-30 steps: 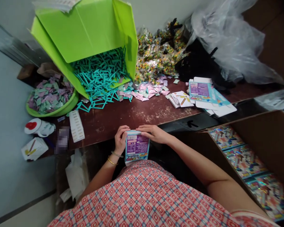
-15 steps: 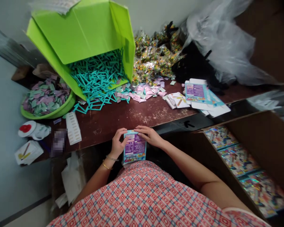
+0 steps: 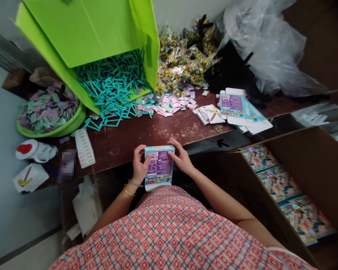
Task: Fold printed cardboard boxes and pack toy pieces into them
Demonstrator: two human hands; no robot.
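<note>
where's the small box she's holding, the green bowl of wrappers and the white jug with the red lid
small box (image 3: 159, 166), head view, on its purple printed panel
green bowl (image 3: 62, 129), head view, on its front rim
white jug (image 3: 38, 152), head view, on its body beside the red lid

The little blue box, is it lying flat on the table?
No, both the left hand and right hand hold the box at the table edge.

Light-blue carton (image 3: 159, 166), purple panel; red-checked dress (image 3: 180, 232)

Left hand (image 3: 139, 166) and right hand (image 3: 181, 159) grip a small box (image 3: 159, 167) at the tabletop (image 3: 146, 137) edge, below teal sticks (image 3: 112, 84).
</note>
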